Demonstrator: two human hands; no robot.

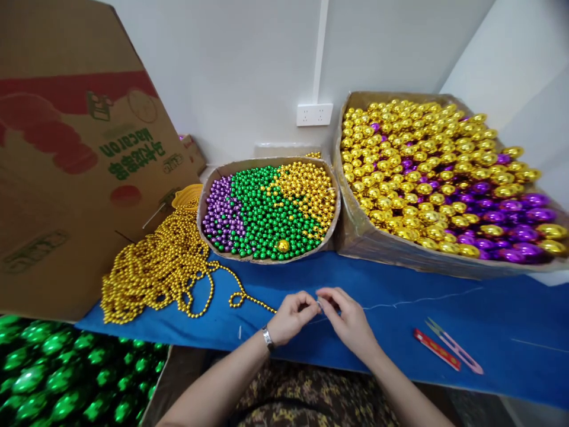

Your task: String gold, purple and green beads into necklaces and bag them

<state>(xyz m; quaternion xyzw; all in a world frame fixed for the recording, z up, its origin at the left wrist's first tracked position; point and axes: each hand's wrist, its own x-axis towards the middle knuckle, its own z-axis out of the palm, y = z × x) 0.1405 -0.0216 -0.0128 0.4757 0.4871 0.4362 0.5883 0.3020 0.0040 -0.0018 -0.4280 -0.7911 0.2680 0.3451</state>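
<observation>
My left hand (291,318) and my right hand (349,320) meet over the front of the blue cloth (377,350). Both pinch with thumb and forefinger at a thin white thread (395,305), which trails away to the right across the cloth. A tiny pale bit shows between the fingertips, too small to make out. One end of a gold bead strand (251,299) runs up to my left hand and disappears beside it; whether the fingers hold it is hidden. The strand leads back to a heap of gold bead strings (151,270) at the left.
Behind my hands stands a tub (262,259) of purple, green and gold beads. A larger box (377,240) holds gold and purple oval beads. Pink-handled thread snips (457,344) lie beside a red cutter-like tool (437,350). A cardboard box (89,237) and green beads (57,373) are left.
</observation>
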